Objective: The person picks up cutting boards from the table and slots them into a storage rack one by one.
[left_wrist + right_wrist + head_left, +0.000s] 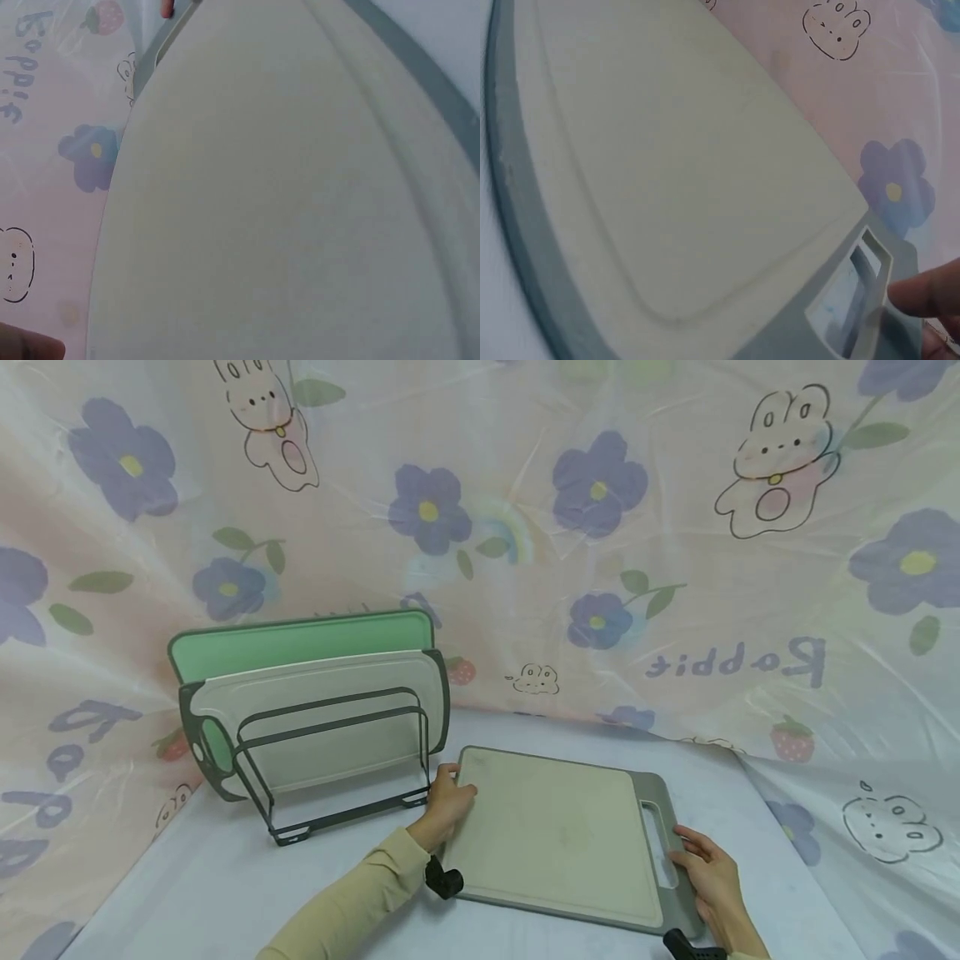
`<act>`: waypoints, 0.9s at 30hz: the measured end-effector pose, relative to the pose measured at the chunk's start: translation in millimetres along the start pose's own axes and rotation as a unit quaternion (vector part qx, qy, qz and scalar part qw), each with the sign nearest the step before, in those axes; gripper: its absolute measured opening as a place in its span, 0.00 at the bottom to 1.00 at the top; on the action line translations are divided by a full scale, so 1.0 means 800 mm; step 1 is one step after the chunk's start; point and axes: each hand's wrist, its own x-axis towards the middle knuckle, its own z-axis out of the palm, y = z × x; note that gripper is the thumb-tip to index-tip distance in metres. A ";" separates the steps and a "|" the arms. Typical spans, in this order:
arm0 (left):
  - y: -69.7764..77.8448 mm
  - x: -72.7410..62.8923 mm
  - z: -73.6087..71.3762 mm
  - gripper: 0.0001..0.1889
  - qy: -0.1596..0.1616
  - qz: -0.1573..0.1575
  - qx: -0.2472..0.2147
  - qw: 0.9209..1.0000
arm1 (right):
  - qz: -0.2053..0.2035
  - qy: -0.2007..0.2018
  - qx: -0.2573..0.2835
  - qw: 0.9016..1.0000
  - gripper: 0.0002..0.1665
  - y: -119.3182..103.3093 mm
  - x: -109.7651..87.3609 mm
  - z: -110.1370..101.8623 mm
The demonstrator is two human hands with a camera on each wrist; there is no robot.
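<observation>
A beige cutting board (555,835) with a grey rim and a handle slot at its right end lies face up between both hands, over the white surface. At its left edge my left hand (452,802) grips it, thumb on top. The right hand (708,872) pinches the grey end beside the slot, fingers partly hidden beneath. Whether the board touches the surface, I cannot tell. Up close in the left wrist view, the board (262,187) fills most of the frame. My right thumb (930,289) presses beside the slot in the right wrist view.
To the left stands a dark wire rack (337,817) holding a grey-white cutting board (330,693) with dark ends and a green board (300,643) behind it. A patterned curtain (517,593) with flowers and rabbits hangs behind the white tabletop (187,893).
</observation>
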 end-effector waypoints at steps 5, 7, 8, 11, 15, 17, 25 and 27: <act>0.000 0.002 -0.001 0.31 -0.004 -0.005 -0.058 0.998 | -0.004 0.013 0.035 0.999 0.25 -0.002 -0.005 -0.007; -0.001 0.003 -0.002 0.31 -0.011 0.000 -0.072 0.997 | -0.007 0.015 0.046 0.999 0.23 -0.002 -0.006 -0.009; -0.001 0.003 -0.003 0.31 -0.014 0.002 -0.078 0.997 | -0.005 0.018 0.051 0.999 0.23 -0.003 -0.006 -0.010; -0.001 0.003 -0.005 0.32 -0.023 0.007 -0.097 0.995 | -0.004 0.031 0.062 0.998 0.23 -0.003 -0.007 -0.012; -0.001 0.003 -0.007 0.35 -0.030 0.008 -0.116 0.993 | -0.005 0.047 0.081 0.996 0.24 -0.003 -0.007 -0.012; -0.002 0.004 -0.008 0.36 -0.035 0.003 -0.121 0.992 | -0.004 0.053 0.088 0.995 0.24 -0.002 -0.006 -0.013; -0.006 0.002 -0.010 0.35 -0.067 -0.008 -0.132 0.989 | 0.011 0.052 0.115 0.992 0.24 -0.003 -0.006 -0.018; -0.008 0.001 -0.011 0.36 -0.077 -0.009 -0.127 0.989 | 0.016 0.046 0.122 0.991 0.22 -0.005 -0.007 -0.019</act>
